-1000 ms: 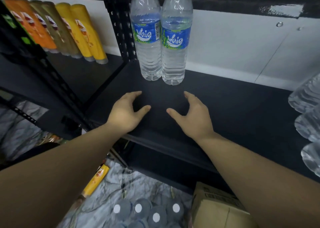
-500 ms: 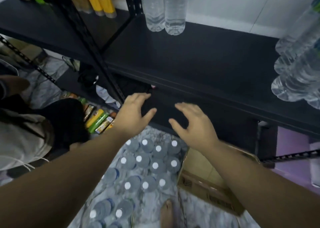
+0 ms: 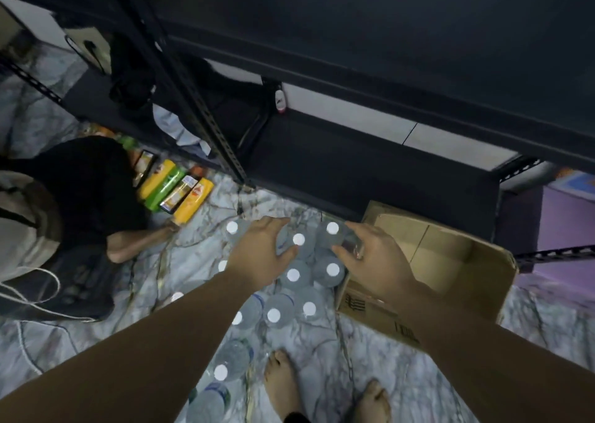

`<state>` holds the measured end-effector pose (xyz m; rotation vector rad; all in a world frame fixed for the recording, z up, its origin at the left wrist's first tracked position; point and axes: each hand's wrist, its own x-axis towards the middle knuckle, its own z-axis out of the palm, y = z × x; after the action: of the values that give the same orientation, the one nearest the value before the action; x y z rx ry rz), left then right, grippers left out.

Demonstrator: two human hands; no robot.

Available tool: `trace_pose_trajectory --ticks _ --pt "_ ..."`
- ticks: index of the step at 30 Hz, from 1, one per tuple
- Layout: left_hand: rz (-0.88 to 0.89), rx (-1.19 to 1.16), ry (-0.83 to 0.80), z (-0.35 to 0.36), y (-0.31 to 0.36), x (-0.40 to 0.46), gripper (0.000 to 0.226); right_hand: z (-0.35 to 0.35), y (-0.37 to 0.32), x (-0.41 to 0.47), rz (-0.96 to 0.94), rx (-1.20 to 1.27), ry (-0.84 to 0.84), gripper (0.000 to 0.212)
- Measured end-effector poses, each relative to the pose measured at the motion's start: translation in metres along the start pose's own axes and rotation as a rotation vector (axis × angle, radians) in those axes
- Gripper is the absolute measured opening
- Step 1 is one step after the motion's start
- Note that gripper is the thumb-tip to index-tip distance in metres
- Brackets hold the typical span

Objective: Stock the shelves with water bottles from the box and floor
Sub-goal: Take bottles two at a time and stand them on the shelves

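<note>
Left hand point(image 3: 257, 249) | right hand point(image 3: 370, 258) | both open over floor bottles point(image 3: 299, 255)

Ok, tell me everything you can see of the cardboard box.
The box is plain brown cardboard with its top flaps open, lying on the marbled floor just right of the cluster of bottles and against the foot of the dark shelf. Black print marks its near side. The part of its inside that shows looks empty. The right hand hovers over its left edge, hiding that corner.
</note>
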<state>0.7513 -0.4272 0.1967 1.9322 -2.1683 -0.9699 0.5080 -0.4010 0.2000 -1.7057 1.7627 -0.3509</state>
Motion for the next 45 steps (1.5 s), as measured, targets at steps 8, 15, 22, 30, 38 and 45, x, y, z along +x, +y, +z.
trace_pose_trajectory --ticks 8,15,22,30,38,45 --pt "-0.008 0.034 -0.186 0.078 -0.045 0.075 0.061 0.073 0.045 0.072 0.153 -0.027 -0.064 0.055" --pt "0.051 0.294 -0.384 0.128 -0.060 0.129 0.056 0.126 0.076 0.121 0.268 -0.142 -0.175 0.054" --pt "0.173 0.318 -0.352 0.122 -0.066 0.132 0.019 0.130 0.070 0.117 0.290 -0.149 -0.157 0.040" --pt "0.145 -0.011 -0.215 0.043 -0.031 0.095 0.022 0.060 0.015 0.075 0.235 0.014 0.025 0.016" --pt "0.199 -0.124 0.004 -0.095 0.046 0.019 0.013 -0.068 -0.090 0.001 0.134 0.063 0.201 0.018" --pt "0.320 -0.121 0.107 -0.235 0.136 -0.041 0.011 -0.191 -0.188 -0.052 0.050 0.105 0.315 0.017"
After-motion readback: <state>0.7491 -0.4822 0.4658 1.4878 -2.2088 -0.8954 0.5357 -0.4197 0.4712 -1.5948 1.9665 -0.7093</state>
